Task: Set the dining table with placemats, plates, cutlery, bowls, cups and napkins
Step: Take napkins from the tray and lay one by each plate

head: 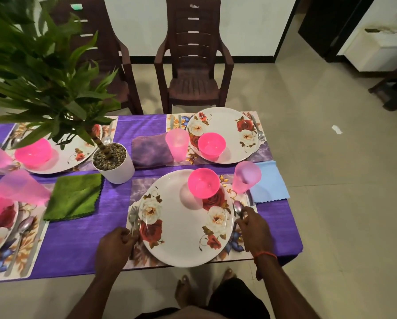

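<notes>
Fingers [126, 236] of the left hand [113, 244] curl round the handle of a fork [133, 216], which lies along the left edge of the nearest placemat [139, 189]. Fingertips [241, 217] of the right hand [254, 230] pinch the handle of a spoon [238, 207], whose bowl points away from the person. A purple tablecloth [78, 238] covers the table, and two dark brown chairs [193, 65] stand on the floor beyond its far side. A potted plant [114, 163] in a white pot stands near the middle of the cloth, its leaves spreading over the far-left setting. The nearest placemat carries a white floral near plate [183, 226], with the fork just beside its left rim and the spoon just beside its right rim. A second floral far plate [225, 124] rests on its own mat at the far right corner. Three napkins lie flat on the table. The green napkin [74, 196] is left of the near plate, the purple napkin [151, 151] is left of the far plate, and the blue napkin [271, 183] is at the right edge. One translucent near cup [246, 177] stands upright beside the blue napkin, and a far cup [176, 145] stands beside the purple napkin. A pink near bowl [203, 183] sits upright on the far part of the near plate, and a far bowl [211, 145] sits on the far plate. Two further settings at the left edge are partly cropped.
</notes>
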